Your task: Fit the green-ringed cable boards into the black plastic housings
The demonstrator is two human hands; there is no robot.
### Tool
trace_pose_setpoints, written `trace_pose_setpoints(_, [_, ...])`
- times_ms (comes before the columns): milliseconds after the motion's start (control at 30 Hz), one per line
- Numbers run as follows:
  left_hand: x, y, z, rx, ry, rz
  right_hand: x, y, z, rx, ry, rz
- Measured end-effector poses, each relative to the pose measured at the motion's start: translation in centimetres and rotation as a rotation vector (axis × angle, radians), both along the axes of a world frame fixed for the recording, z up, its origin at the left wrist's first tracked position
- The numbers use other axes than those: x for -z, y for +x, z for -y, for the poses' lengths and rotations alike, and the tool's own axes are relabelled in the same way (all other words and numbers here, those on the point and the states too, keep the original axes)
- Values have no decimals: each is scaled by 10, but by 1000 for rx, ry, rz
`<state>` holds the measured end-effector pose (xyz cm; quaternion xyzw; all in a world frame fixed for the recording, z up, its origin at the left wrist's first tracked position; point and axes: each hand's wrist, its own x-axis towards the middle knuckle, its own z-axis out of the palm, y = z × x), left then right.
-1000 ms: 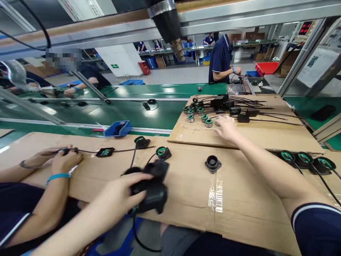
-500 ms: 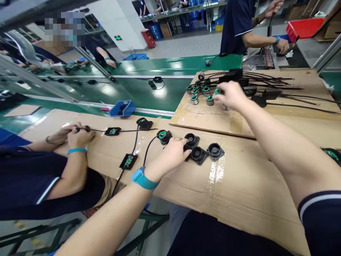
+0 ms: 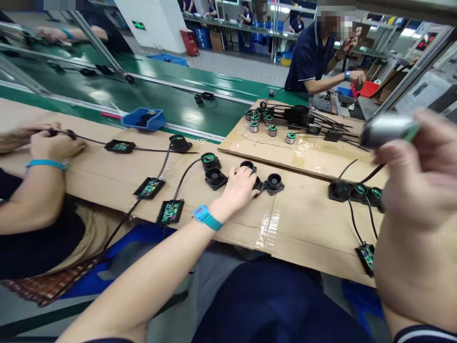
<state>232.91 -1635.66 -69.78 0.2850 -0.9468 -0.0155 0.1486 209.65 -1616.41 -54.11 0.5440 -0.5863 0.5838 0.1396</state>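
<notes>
Close to the camera at right, my right hand (image 3: 417, 176) is closed on a small silver motor (image 3: 391, 129), a blurred metal cylinder with a green end and a black cable below. My left hand (image 3: 240, 188), wearing a blue wrist strap (image 3: 208, 218), has its fingers curled over a black square-flanged housing (image 3: 257, 184), partly hidden by them. Beside it lie more such housings: one at right (image 3: 274, 183), one at left (image 3: 214, 177) and one behind (image 3: 247, 166). A wired housing (image 3: 210, 161) with a green board inside sits farther left.
Several silver motors (image 3: 272, 130) and cabled black boxes (image 3: 298, 116) lie on a raised cardboard sheet (image 3: 264, 150). Wired assemblies (image 3: 339, 190) lie at right. A co-worker's hands (image 3: 53, 143) hold a cable at left. A blue bin (image 3: 143, 119) stands near the green conveyor (image 3: 178, 109).
My right hand has come from the motors on the raised cardboard toward the camera with one motor. My left hand stays at the black housings. The view has turned rightward.
</notes>
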Motion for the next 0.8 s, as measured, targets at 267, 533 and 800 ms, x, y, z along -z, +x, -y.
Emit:
trace_pose_setpoints(267, [27,6,-48,99,244,-314,139,42,18,-148,541,346])
trace_pose_setpoints(533, [76,-9,-67,-91,662,-692,160,60,36,-262,666,367])
trace_pose_setpoints(800, [67,-6,-66,14,557,-805,156,75,48,-180,677,38])
